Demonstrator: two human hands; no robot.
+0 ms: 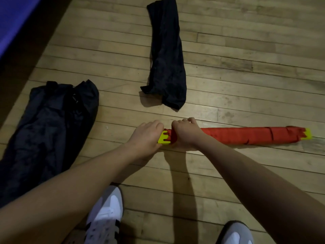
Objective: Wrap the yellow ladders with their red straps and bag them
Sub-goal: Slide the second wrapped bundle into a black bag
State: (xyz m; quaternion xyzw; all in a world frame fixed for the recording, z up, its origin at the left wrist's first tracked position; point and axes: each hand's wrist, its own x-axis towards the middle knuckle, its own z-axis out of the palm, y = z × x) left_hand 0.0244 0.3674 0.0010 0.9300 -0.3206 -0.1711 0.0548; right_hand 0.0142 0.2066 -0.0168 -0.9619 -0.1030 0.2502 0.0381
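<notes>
A yellow ladder bundle (164, 139) lies crosswise on the wooden floor, wound along most of its length in red strap (246, 136). Yellow shows only at its two ends. My left hand (146, 136) grips the bundle's left yellow end. Just beside it, my right hand (184, 133) curls over the red strap and holds a turn of it against the bundle. A flat black bag (167, 55) lies on the floor beyond the bundle, its open end toward me.
A bulkier black bag (51, 131) lies at the left, looking filled. My two grey-and-white shoes (105, 215) stand at the bottom edge. A blue mat (12, 20) with a dark border runs along the upper left corner.
</notes>
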